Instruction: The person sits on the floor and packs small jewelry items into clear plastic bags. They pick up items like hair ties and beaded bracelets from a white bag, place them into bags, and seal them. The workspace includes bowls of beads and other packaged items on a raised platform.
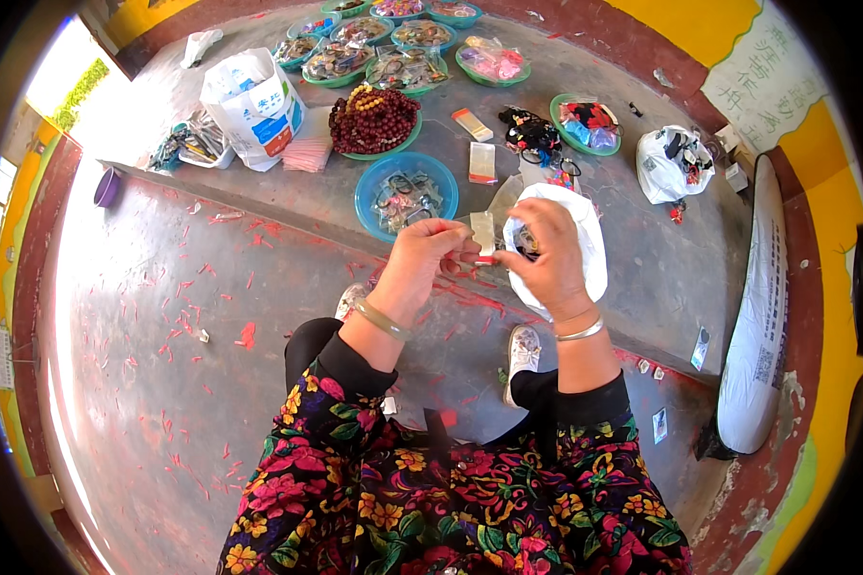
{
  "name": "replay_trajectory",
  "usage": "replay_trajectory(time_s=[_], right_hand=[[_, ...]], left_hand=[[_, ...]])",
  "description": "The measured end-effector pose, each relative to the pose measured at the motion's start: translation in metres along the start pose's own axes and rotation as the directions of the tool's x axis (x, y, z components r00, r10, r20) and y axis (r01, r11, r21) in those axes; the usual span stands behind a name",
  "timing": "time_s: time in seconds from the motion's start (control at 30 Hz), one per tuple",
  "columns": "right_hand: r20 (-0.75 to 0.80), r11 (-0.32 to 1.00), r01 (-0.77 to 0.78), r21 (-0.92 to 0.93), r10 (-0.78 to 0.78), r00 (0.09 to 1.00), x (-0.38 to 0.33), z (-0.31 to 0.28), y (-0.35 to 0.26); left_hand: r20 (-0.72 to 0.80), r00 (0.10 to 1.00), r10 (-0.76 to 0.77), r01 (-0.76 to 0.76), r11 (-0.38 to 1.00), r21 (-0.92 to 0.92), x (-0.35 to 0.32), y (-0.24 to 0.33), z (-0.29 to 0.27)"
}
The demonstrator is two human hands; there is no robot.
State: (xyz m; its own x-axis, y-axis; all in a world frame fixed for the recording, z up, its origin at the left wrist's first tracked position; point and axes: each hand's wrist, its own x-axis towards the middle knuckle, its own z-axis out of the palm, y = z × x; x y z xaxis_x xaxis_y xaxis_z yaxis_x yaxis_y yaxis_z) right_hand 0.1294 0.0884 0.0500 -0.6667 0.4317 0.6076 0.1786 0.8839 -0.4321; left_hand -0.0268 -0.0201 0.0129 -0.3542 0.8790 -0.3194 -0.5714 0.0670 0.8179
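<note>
My left hand [422,257] is closed in a pinch, thumb against fingertips, on a small clear plastic bag [483,233] with a red edge. Close to the bag's other side is my right hand [553,251], fingers curved and apart, thumb tip near the red edge. Whether that thumb touches the bag I cannot tell. Below the right hand, a white plastic sack [585,235] gapes with small dark pieces inside, partly hidden by the fingers. Just beyond my left hand stands a blue basin [366,196] of small clear packets holding dark rings.
A green bowl of dark red beads [374,117], a white shopping bag [251,113] and several bowls of packets cover the raised ledge. To the right are a green bowl of colourful items [594,139], a stuffed white bag [674,165] and a long wrapped roll [757,316]. Red scraps litter the floor.
</note>
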Motion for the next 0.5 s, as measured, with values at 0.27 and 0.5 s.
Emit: replay_trajectory(time_s=[0.27,0.5], right_hand=[[0.540,0.077,-0.677,0.732,0.540,0.646,-0.013,-0.005,0.032],[0.490,0.208,-0.695,0.689,0.573,0.657,-0.012,0.001,0.018]], left_hand=[[0.032,0.999,0.041,-0.042,0.998,0.037,-0.001,0.000,0.006],[0.071,0.993,-0.091,0.100,0.986,-0.131,-0.008,0.003,0.014]])
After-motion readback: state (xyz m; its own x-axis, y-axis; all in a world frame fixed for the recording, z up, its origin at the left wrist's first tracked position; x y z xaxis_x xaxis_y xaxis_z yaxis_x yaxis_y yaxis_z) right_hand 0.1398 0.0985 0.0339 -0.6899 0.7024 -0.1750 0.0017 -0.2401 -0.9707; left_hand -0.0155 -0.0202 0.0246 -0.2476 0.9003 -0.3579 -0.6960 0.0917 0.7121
